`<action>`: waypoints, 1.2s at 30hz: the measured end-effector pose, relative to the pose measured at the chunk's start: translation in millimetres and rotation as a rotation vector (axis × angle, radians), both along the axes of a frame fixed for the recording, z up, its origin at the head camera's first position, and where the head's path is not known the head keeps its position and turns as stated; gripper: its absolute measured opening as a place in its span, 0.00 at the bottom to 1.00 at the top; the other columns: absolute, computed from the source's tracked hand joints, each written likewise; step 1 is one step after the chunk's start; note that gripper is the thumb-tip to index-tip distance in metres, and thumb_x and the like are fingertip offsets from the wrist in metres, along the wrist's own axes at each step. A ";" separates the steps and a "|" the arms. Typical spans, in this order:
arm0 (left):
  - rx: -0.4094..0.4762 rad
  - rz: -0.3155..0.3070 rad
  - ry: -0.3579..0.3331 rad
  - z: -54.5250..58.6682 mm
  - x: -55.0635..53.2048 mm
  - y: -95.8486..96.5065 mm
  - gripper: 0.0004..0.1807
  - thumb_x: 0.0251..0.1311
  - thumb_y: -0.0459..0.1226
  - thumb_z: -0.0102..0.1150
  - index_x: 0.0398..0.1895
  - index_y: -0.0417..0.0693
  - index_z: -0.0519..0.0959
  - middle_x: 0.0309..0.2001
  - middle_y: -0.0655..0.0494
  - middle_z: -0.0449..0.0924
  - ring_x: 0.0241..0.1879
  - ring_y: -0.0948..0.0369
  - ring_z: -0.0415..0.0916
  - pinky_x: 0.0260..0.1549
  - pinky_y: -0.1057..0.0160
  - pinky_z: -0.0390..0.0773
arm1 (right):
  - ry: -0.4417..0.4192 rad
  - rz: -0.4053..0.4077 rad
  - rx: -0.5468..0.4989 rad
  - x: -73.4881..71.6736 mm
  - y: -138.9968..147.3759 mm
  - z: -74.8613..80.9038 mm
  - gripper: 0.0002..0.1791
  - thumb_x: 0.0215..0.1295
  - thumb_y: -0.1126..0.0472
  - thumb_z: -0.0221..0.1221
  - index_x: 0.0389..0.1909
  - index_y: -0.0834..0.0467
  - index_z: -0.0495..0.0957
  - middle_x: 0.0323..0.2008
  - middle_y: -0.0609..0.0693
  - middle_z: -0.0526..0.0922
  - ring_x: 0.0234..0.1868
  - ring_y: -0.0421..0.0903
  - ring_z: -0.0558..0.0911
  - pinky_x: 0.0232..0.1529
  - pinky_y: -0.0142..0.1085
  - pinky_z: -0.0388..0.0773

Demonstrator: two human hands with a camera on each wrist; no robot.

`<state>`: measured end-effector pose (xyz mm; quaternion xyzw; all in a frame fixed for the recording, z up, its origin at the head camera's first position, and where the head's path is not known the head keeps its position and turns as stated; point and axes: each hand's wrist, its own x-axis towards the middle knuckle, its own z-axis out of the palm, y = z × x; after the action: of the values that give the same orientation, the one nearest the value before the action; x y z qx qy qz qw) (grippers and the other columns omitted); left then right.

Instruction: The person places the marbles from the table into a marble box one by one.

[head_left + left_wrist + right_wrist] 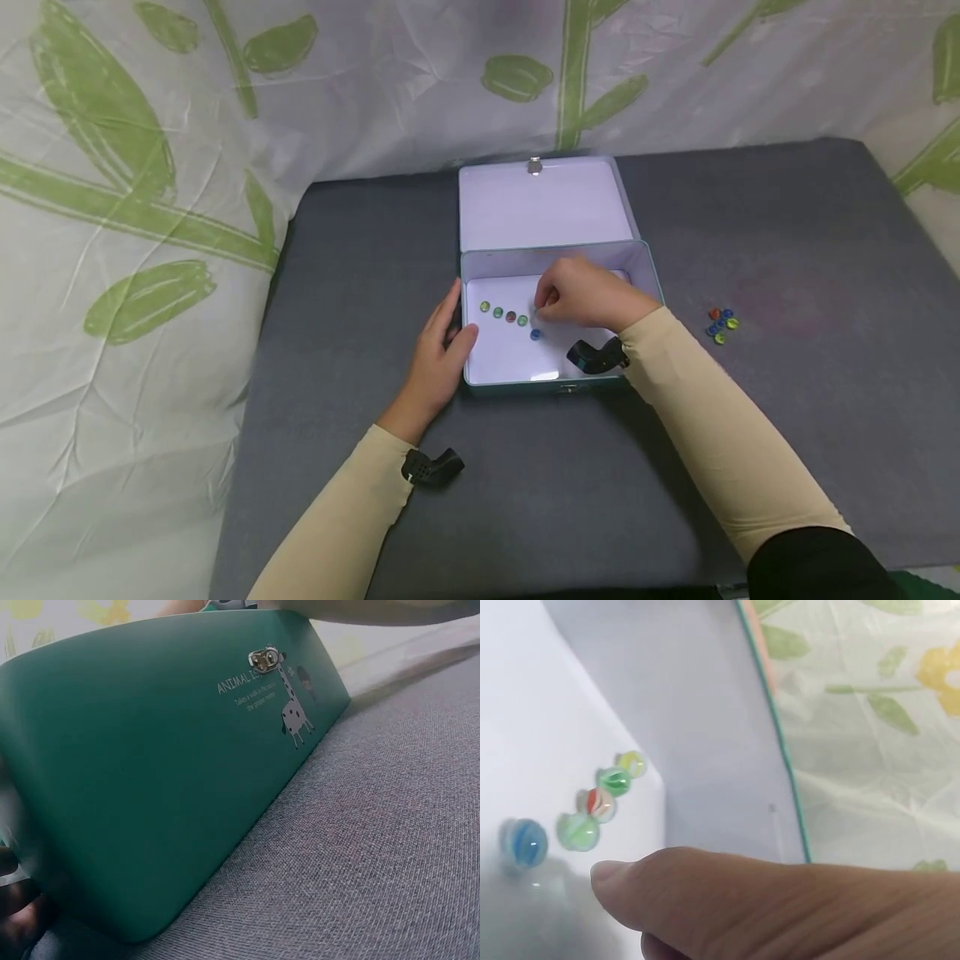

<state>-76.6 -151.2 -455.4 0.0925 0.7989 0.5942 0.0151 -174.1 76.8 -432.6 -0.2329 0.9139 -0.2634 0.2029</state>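
My left hand (433, 362) rests along the left outer side of an open green tin box (172, 765), its fingers fairly straight and the thumb right at the rim. Inside the box, on the white floor, my right hand (581, 293) is lowered with fingers curled and thumb (622, 881) near the glass marbles. A yellow marble (632, 763), a green one (615, 781), a red-and-white one (601, 804) and a pale green one (580, 832) form a row. A blue marble (526, 843) sits just off it. I cannot tell whether the right fingertips pinch anything.
The box's white lid (543, 204) is folded back toward the wall, clasp at its far edge. To the right, a cluster of several red, blue and yellow marbles (721, 325) lies on the grey cloth (810, 400). A leaf-patterned sheet (390, 92) hangs behind.
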 end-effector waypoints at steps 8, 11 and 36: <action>-0.011 0.008 0.000 0.8 0.2 -0.7 0.34 0.69 0.34 0.48 0.76 0.42 0.54 0.75 0.46 0.54 0.73 0.55 0.53 0.62 0.44 0.64 | -0.034 0.001 0.027 -1.5 -3.9 -5.6 0.02 0.54 0.63 0.67 0.29 0.57 0.86 0.29 0.48 0.83 0.31 0.45 0.77 0.35 0.38 0.74; -0.008 0.007 -0.004 1.2 0.6 -0.7 0.34 0.69 0.34 0.48 0.76 0.42 0.54 0.75 0.46 0.54 0.73 0.55 0.53 0.62 0.46 0.64 | -0.051 0.005 0.034 -1.2 -4.8 -6.6 0.02 0.55 0.63 0.67 0.29 0.57 0.86 0.29 0.48 0.84 0.31 0.45 0.77 0.36 0.38 0.75; 0.016 -0.019 0.013 0.9 -0.7 -1.3 0.34 0.69 0.33 0.47 0.76 0.40 0.52 0.74 0.41 0.54 0.72 0.55 0.54 0.62 0.47 0.65 | -0.077 0.033 0.021 -1.4 -4.8 -6.2 0.05 0.57 0.64 0.66 0.33 0.59 0.87 0.31 0.49 0.85 0.32 0.44 0.78 0.38 0.38 0.76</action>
<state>-77.3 -152.5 -454.5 0.1042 0.7934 0.5996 0.0149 -175.5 72.0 -438.8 -0.2355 0.9041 -0.2593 0.2446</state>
